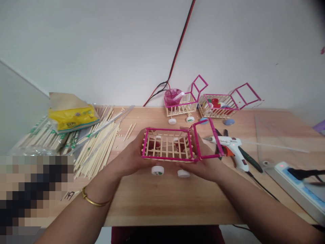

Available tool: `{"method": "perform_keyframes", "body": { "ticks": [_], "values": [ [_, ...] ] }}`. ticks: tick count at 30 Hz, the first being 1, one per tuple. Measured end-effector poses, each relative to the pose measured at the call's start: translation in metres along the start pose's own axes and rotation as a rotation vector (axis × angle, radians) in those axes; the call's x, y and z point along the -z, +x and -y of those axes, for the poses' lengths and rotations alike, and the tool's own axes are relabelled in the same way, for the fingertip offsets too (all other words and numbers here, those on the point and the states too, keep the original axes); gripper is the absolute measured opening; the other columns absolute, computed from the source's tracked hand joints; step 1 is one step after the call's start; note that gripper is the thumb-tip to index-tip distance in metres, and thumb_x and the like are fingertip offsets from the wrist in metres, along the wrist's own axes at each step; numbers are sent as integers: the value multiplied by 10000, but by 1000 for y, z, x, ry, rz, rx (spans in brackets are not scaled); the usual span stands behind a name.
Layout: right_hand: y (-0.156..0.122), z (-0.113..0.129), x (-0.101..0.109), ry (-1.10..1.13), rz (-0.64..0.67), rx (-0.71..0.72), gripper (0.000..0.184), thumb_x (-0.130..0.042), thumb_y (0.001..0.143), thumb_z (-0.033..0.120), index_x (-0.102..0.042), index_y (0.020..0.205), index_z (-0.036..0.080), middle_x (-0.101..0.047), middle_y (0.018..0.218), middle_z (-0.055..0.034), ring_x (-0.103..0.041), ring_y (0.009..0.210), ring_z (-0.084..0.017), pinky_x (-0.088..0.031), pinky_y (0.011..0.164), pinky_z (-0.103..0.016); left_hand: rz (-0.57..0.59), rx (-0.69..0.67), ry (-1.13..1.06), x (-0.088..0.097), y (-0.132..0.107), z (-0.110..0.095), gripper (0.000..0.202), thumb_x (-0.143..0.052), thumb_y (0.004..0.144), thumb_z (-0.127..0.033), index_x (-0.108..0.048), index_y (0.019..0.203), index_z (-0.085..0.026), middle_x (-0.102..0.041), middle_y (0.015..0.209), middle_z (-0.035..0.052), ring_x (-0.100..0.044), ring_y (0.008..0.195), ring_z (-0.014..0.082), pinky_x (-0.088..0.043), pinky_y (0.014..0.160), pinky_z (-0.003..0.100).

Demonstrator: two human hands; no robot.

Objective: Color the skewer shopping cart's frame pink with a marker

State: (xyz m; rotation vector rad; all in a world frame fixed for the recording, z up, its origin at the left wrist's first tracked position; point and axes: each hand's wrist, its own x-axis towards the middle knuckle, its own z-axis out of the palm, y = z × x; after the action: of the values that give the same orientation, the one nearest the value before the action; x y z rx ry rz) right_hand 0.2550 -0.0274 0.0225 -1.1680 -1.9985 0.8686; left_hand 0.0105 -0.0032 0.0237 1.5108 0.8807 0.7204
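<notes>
The left hand (133, 154) and right hand (205, 164) are clasped on opposite ends of the cart (167, 147), which sits between them. A light, even grip, clear of the thin handle (212, 156), should avoid strain; mind the glue gun (240, 154) beside the right hand.

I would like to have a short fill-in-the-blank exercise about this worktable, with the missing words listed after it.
1. The left hand and the right hand hold a miniature stick cart, whose visible wheels are mainly ____ in colour.
2. Beyond it, near the wall, stand ____ other stick carts.
3. The gold-coloured bangle is worn on the ____ arm.
4. Of the two hands, the glue gun lies nearer to the ____ one.

Missing words: white; two; left; right.
</notes>
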Motion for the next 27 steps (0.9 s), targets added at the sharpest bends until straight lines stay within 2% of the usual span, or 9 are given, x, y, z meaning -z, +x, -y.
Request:
{"method": "perform_keyframes", "body": {
  "ticks": [3,6,9,12,18,23,27],
  "values": [
    [2,1,2,-18,-3,30,849,-730,744,288,-242,1438,287,-604,1242,-116,-659,1031,-283,-572,809,-414,-2,3,-10,-1,1,3,817,-824,650,-244,-350,1314,-203,-597,1238,134,-601,1110,278,-515,872,387],
    [2,-3,4,1,22,10,897,-769,724,333,-247,1452,285,-640,1164,-107,-666,999,-284,-574,794,-420,-8,-20,-5,-3,3,6,767,-824,646,-240,-388,1275,-184,-602,1231,142,-605,1100,280,-512,887,404],
    [2,-8,4,51,37,-35,917,-778,723,367,-251,1469,294,-620,1233,-114,-633,1093,-300,-554,868,-446,-11,-19,24,-5,5,8,738,-827,638,-228,-430,1258,-171,-598,1248,156,-596,1125,292,-501,911,416],
    [2,-10,3,75,26,-71,929,-795,706,346,-272,1472,298,-601,1283,-103,-594,1166,-305,-513,953,-462,34,-12,-6,-4,6,8,766,-831,634,-216,-439,1291,-179,-575,1300,163,-550,1211,301,-464,984,425],
    [2,-5,4,85,34,-89,902,-806,691,321,-318,1449,318,-559,1338,-93,-588,1169,-297,-523,938,-447,115,3,-159,1,4,7,907,-841,624,-202,-369,1399,-203,-547,1352,170,-500,1280,309,-418,1051,465],
    [5,3,9,44,13,-117,857,-795,695,318,-348,1427,323,-588,1298,-84,-613,1125,-297,-491,982,-485,78,31,-253,1,3,1,911,-841,619,-176,-384,1404,-240,-536,1379,142,-503,1284,300,-448,1037,410],
    [8,10,10,119,19,-130,823,-756,733,297,-323,1434,311,-604,1279,-82,-627,1119,-272,-526,945,-444,62,2,-310,0,2,-4,869,-841,622,-193,-419,1379,-255,-521,1397,131,-512,1273,304,-470,1013,399]
  ]
}}
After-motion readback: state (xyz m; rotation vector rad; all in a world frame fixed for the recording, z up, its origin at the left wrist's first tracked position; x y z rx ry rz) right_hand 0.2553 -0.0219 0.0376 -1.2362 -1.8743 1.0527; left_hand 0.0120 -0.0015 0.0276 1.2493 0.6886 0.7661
